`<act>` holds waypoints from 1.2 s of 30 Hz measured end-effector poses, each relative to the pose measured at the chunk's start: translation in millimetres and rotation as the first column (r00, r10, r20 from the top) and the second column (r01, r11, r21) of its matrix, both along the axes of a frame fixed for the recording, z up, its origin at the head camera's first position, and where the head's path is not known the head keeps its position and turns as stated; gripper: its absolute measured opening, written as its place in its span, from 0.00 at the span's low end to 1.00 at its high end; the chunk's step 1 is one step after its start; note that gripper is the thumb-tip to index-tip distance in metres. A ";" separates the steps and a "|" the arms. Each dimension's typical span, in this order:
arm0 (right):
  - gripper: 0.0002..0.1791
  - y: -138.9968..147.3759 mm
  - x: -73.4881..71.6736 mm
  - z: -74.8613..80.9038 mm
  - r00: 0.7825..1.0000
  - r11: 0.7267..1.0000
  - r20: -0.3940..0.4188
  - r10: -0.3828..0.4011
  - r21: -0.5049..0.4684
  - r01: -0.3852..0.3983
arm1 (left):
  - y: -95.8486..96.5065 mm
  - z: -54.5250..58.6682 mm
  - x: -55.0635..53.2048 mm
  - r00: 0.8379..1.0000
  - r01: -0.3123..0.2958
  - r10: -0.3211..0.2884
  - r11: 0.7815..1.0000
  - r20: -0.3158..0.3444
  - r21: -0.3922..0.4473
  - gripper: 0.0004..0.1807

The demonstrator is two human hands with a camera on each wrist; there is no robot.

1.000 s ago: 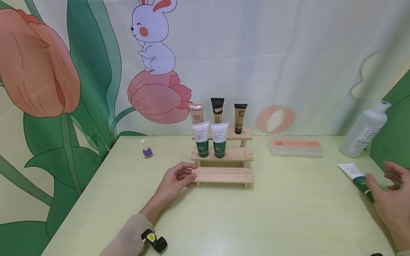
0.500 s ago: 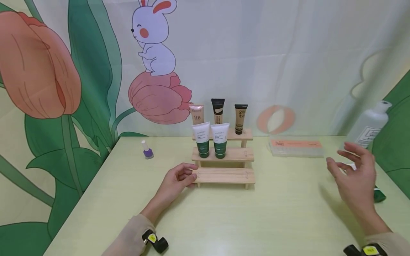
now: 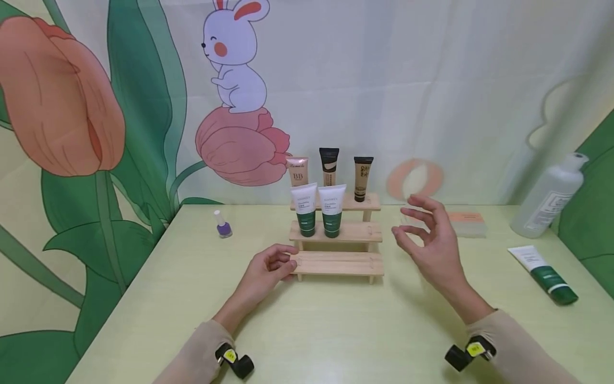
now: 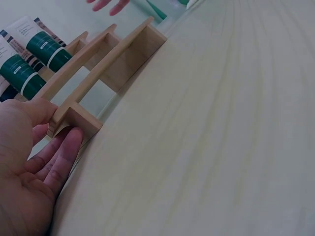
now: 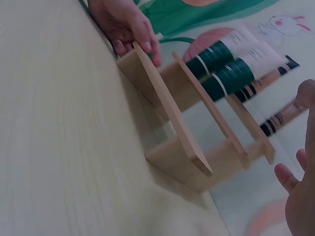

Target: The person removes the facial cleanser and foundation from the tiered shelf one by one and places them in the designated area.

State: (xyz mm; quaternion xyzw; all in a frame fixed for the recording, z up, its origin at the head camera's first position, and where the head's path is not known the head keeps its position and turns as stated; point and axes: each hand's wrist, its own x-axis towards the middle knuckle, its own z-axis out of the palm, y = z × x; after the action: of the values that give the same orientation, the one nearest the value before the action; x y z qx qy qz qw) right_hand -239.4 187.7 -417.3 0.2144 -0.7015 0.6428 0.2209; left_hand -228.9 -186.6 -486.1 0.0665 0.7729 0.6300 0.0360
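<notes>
Wooden stand (image 3: 336, 262), three tiers, centre of the head view, legs on the table (image 3: 336, 325). Lowest tier bare. Looks light and stiff; likely to slide if nudged. Best taken by the tier ends, thumb above and fingers beneath, load kept level.

Left grip (image 3: 264, 272) does just that: thumb over the lowest tier's left end, fingers under it by the leg, pinching the wood. Right grip (image 3: 434, 253) holds nothing, fingers loosely bent, thumb apart from forefinger, right of centre, apart from the stand.

Middle tier: two white-and-green tubes (image 3: 306, 210), side by side, left half, caps down. Probably soft-walled, a little slick, easily tipped; take round the capped end. Top tier: pink tube (image 3: 298, 169), black-topped tube (image 3: 329, 165), gold tube (image 3: 361, 181), all upright.

Farther out: clear box (image 3: 470, 226), partly behind the right grip; loose green-and-white tube (image 3: 544, 274) lying at right; white bottle (image 3: 549, 197) beyond it; purple polish bottle (image 3: 223, 228) left of centre. Rabbit-print curtain (image 3: 355, 96) behind.
</notes>
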 end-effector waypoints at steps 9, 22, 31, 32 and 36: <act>0.43 -47.3 -10.8 -2.0 0.999 0.995 0.028 0.046 0.082 -0.048 | -1.1 0.5 -0.1 1.000 -0.003 0.003 1.000 0.006 -0.002 0.16; 0.40 -87.3 -22.0 -1.4 0.993 0.993 0.068 0.093 0.060 -0.097 | -0.7 0.9 -0.2 1.000 0.002 -0.002 1.000 0.007 0.006 0.16; 0.40 -101.4 -27.8 -3.9 0.992 0.993 0.075 0.099 0.059 -0.103 | -1.8 -0.3 -0.7 1.000 0.004 -0.004 1.000 0.016 0.001 0.16; 0.40 -102.6 -28.1 -4.1 0.993 0.993 0.074 0.096 0.065 -0.101 | -1.7 0.0 -0.5 1.000 0.005 -0.005 1.000 0.014 0.003 0.16; 0.40 -106.9 -29.4 -5.4 0.994 0.993 0.077 0.080 0.081 -0.086 | -1.3 -0.3 -0.8 1.000 0.009 -0.009 1.000 0.008 0.010 0.16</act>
State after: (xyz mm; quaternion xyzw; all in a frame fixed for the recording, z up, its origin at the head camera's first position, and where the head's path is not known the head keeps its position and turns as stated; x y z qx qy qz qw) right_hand -268.9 80.8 -422.7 0.2287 -0.7262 0.6286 0.1586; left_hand -229.7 -188.0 -486.5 0.0679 0.7692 0.6341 0.0415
